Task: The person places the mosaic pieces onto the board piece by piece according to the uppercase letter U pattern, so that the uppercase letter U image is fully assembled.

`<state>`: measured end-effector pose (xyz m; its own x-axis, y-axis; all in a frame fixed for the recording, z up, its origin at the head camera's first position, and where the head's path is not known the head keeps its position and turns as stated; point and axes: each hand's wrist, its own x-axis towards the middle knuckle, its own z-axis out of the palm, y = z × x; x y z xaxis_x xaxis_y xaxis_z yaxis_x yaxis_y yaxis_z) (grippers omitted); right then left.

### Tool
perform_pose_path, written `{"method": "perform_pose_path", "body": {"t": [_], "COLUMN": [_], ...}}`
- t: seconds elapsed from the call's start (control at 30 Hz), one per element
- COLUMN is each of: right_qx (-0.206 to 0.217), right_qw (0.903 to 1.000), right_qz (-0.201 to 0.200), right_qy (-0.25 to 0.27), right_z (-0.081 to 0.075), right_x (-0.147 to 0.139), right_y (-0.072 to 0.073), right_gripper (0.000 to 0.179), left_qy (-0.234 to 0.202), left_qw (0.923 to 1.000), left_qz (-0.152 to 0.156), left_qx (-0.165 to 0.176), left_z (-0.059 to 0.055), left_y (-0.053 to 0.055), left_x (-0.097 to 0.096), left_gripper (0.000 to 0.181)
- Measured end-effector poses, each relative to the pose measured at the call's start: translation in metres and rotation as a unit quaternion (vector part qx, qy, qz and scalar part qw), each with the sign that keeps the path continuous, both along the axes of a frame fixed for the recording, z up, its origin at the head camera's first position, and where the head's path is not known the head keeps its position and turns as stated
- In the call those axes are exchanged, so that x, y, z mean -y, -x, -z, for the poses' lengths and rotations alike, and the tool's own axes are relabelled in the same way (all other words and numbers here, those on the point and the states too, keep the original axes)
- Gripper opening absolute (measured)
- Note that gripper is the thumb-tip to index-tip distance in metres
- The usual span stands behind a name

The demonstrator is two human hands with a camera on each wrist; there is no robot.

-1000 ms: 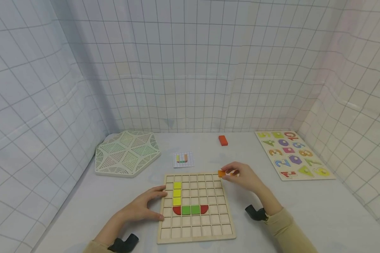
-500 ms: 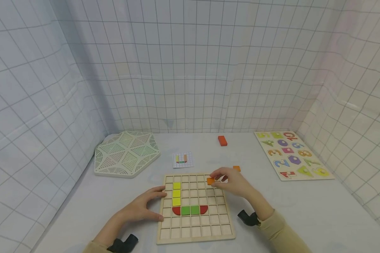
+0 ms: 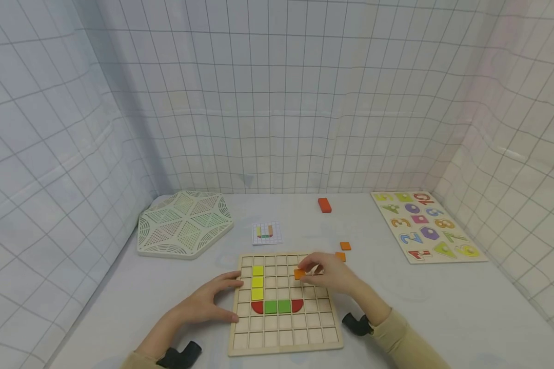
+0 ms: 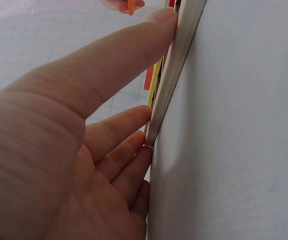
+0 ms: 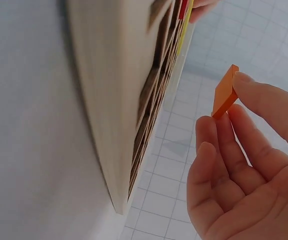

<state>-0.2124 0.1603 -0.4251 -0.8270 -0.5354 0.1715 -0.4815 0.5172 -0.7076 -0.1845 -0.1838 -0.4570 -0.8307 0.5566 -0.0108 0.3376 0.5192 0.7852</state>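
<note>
A wooden grid board (image 3: 286, 353) lies on the table before me. Set in its cells are a column of yellow square tiles (image 3: 257, 282), two green square tiles (image 3: 277, 307) and a red quarter-round tile (image 3: 297, 306) at each end of the green pair. My left hand (image 3: 203, 302) touches the board's left edge with thumb and fingertips, fingers fairly straight. Between thumb and fingers, my right hand (image 3: 334, 277) pinches an orange square tile (image 5: 226, 92). The right wrist view shows that tile raised above the board and tilted.
Two loose orange tiles, one farther back (image 3: 345, 246) and one nearer (image 3: 340, 257), lie beside the board's upper right corner. Behind the board are a pattern card (image 3: 266, 233) and a red block (image 3: 324, 205). A hexagonal board (image 3: 184, 225) stands left, a number puzzle (image 3: 429, 228) right.
My right hand has moved left and nearer from the board's upper right corner, bringing the orange tile over the grid. Two loose orange tiles behind it have come into view. My left hand stays put.
</note>
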Motion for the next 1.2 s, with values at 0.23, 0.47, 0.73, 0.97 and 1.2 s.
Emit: {"method": "perform_pose_path", "body": {"t": [0.23,0.47,0.73,0.97,1.2], "right_qx": [0.008,0.018,0.017,0.031,0.034], "right_qw": [0.9998,0.9994,0.9990,0.9977,0.9967], "right_qz": [-0.015,-0.020,-0.031,-0.037,-0.043], "right_qy": [-0.005,-0.021,-0.029,-0.048,-0.061], "right_z": [0.006,0.010,0.012,0.014,0.016], "right_x": [0.002,0.006,0.006,0.005,0.004], "right_y": [0.001,0.001,0.000,0.000,0.001], "right_gripper": [0.023,0.020,0.021,0.022,0.022], "left_qy": [0.002,0.000,0.000,0.004,0.007], "left_qw": [1.0000,1.0000,1.0000,1.0000,0.9999], "left_qz": [-0.001,0.001,0.003,0.000,-0.003], "left_qx": [-0.005,-0.006,-0.004,-0.008,-0.010], "left_z": [-0.001,-0.001,-0.001,0.001,0.003], "left_y": [0.000,-0.001,0.000,0.001,0.003], "left_x": [0.000,0.000,0.000,0.000,0.001], "left_gripper": [0.071,0.071,0.071,0.072,0.072]}}
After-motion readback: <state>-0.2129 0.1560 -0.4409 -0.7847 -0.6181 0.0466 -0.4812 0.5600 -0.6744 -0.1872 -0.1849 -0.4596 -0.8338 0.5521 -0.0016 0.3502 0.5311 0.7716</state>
